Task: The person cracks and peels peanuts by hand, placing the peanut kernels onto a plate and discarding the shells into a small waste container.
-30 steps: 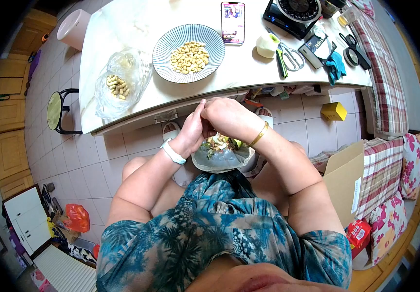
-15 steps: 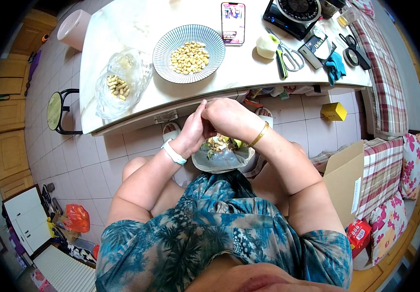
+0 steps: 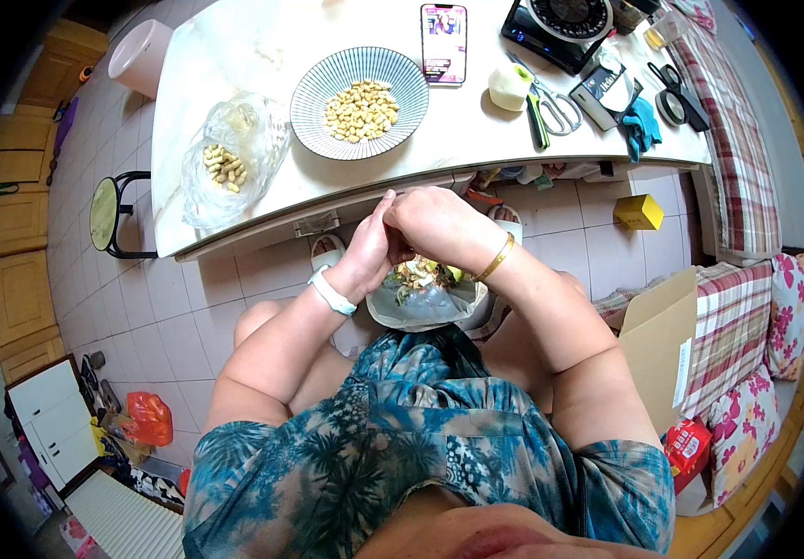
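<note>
My left hand and my right hand are pressed together in front of the table edge. Their fingers are closed and mostly hidden under the right hand, so what lies between them cannot be made out. Just below them stands a lined bin with scraps and shells in it. On the table, a striped bowl holds shelled peanuts. To its left, unshelled peanuts lie in a clear plastic bag.
A phone lies beyond the bowl. Toward the right are a peeled round fruit, scissors, a green-handled tool, a blue glove and a black stove-like device. A yellow box sits on the floor.
</note>
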Available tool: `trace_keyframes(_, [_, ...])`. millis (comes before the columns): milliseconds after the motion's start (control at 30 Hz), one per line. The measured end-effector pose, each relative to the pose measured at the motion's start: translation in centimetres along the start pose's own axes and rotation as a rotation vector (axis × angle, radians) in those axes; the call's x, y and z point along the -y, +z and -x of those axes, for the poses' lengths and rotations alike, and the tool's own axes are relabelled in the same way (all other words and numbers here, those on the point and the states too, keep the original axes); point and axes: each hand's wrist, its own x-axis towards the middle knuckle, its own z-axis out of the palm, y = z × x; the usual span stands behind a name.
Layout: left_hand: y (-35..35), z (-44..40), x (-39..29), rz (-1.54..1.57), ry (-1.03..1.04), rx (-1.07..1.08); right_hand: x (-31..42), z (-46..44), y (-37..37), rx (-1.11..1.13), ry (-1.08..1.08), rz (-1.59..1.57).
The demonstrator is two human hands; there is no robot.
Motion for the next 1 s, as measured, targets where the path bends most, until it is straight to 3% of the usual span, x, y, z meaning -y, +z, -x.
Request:
trace_keyframes(367, [-0.8, -0.6, 0.3, -0.037, 0.004, 0.004, -0.2, 0.2, 0.5, -0.067, -0.020, -0.001])
trace_keyframes(533, [-0.4, -0.4, 0.1, -0.089, -0.013, 0.005, 0.2, 0.2, -0.5, 0.099, 0.083, -0.004])
trace_keyframes(633, [-0.3, -0.4, 0.1, -0.097, 0.030, -0.026, -0.2, 0.4, 0.1, 0.018, 0.000, 0.008])
trace_keyframes(833, [-0.6, -0.5, 0.1, -0.151, -0.016, -0.007, 0.2, 0.3, -0.7, 0.132, 0.081, -0.007])
trace_keyframes(1000, [-0.1, -0.4, -0.2, -0.151, 0.004, -0.041, 0.0, 0.3, -0.4, 0.067, 0.045, -0.029])
